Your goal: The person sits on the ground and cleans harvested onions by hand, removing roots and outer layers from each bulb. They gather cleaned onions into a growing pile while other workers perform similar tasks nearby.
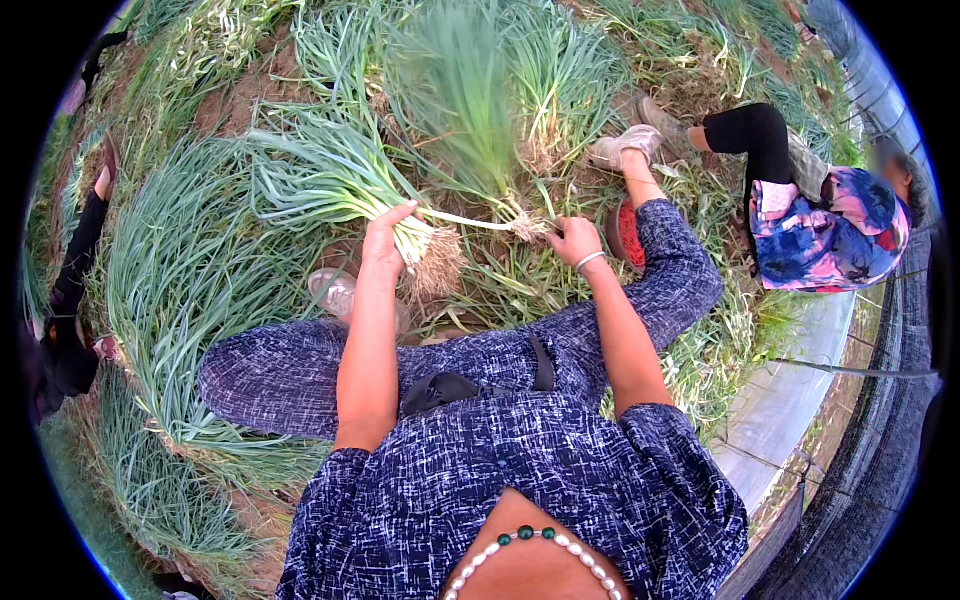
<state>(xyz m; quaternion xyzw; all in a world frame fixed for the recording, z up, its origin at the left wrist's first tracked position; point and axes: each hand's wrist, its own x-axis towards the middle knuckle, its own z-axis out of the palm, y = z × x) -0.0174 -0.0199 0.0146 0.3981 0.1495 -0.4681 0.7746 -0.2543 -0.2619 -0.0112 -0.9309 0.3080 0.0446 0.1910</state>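
My left hand [385, 244] is closed around a bunch of scallions [352, 184], whose leaves fan out to the upper left. Its pale root mass [436, 262] hangs below my fingers. My right hand [579, 241], with a band at the wrist, pinches the root end of another scallion [529, 225]. Blurred green leaves [472, 105] rise above that root end. One thin white stem [469, 220] stretches between the bunch and these roots. Exactly what lies between my right fingertips is partly hidden.
Piles of scallions [187, 262] lie at the left, with more bunches [555, 97] ahead. A red container [628, 234] sits by my right leg. Loose leaf scraps [510, 289] cover the ground. Another person [825, 217] sits at the right, near plastic sheeting [795, 390]; someone else [71, 300] is at far left.
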